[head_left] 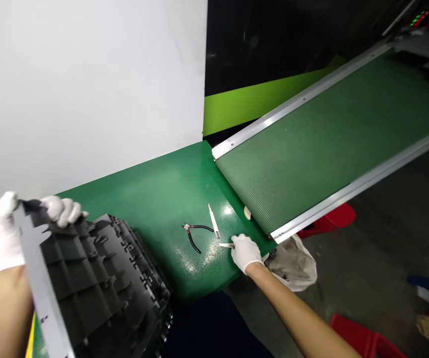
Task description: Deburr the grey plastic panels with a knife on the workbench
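My left hand (9, 228), in a white glove, grips the top edge of a black moulded plastic part (98, 278) that stands tilted at the near left of the green table (155, 194). My right hand (246, 251), also gloved, is closed on a small metal blade tool (226, 245) lying at the table's near right edge. Black-handled cutting pliers (195, 233) lie just left of that hand. A second thin metal blade (213, 220) lies beside the pliers.
A green conveyor belt (330, 139) with metal rails runs up to the right from the table. A white panel (87, 84) stands behind the table. A grey bag (292, 263) hangs below the belt's end. Red bins (364, 338) sit on the floor.
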A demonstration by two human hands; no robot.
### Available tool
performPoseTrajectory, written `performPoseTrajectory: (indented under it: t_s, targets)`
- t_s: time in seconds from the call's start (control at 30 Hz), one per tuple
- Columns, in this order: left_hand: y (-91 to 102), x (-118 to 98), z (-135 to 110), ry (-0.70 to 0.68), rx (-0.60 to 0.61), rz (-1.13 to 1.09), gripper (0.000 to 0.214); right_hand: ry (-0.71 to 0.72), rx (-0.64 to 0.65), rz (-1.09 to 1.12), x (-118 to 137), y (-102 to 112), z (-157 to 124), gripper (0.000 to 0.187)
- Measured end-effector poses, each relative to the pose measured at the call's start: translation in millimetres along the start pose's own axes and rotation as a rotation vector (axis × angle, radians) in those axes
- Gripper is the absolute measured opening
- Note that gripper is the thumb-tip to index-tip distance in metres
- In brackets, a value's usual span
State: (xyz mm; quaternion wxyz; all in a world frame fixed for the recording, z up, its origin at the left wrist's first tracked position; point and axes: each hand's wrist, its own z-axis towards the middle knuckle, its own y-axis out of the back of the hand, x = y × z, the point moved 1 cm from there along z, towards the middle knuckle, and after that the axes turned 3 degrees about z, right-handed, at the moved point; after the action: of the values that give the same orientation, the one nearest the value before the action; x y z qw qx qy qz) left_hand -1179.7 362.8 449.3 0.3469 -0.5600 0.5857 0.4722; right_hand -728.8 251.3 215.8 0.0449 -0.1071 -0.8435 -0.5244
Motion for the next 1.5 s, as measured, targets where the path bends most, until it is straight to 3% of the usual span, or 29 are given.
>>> performPoseTrajectory:
  t_s: [0.1,0.27,0.33,0.47,0.6,0.73,0.87,0.93,0.97,1.03,1.17,1.27,1.5]
  targets:
    - [-6.7,-7.6,-10.8,-0.052,0.056,-0.230,0.058,0.037,0.036,-0.142,-4.8,-6.3,4.4,0.028]
    - [-18.7,-21.5,-14.4,0.035,-0.243,-0.241,0.021,0.075,0.075,-0.112,0.6,-8.0,18.1,0.017]
    - [-21.2,-23.7,-16.0,0.078,-0.294,-0.272,0.025,0.042,0.071,0.030,12.8,-0.2,32.3,0.022]
    - [-22.9,-23.6,-16.4,0.031,-0.238,-0.269,0.037,-0.036,0.026,0.254,53.1,18.5,73.5,0.036]
    - [-22.0,-19.0,-17.5,-0.009,-0.225,-0.288,0.030,-0.076,0.047,0.270,88.7,30.4,102.5,0.023]
    - [-17.1,-10.3,-21.8,-0.099,-0.212,-0.293,0.032,-0.053,0.125,0.326,101.9,48.1,100.7,0.017]
    - [-12.2,-4.8,-25.4,-0.189,-0.224,-0.306,0.028,0.151,0.245,0.607,103.5,97.1,65.6,0.023]
    - [-11.8,-3.7,-26.5,-0.202,-0.211,-0.337,0.027,0.282,0.384,1.061,110.0,131.4,31.9,0.026]
    - [-11.9,-3.1,-26.9,-0.207,-0.202,-0.356,0.027,0.346,0.468,1.170,115.7,148.3,11.8,0.032]
    - [-12.0,-1.4,-27.1,-0.222,-0.192,-0.383,0.025,0.502,0.623,1.173,131.5,178.3,-30.4,0.033]
    - [-9.4,3.0,-26.6,-0.276,-0.186,-0.379,0.014,0.681,0.802,0.846,166.5,213.0,-100.3,0.039]
    - [-6.3,5.5,-25.9,-0.301,-0.164,-0.394,0.011,0.784,0.688,0.589,186.9,219.1,-129.4,0.048]
    - [-5.6,7.4,-29.4,-0.273,-0.145,-0.477,0.008,0.917,0.156,0.169,211.5,205.1,-152.7,0.054]
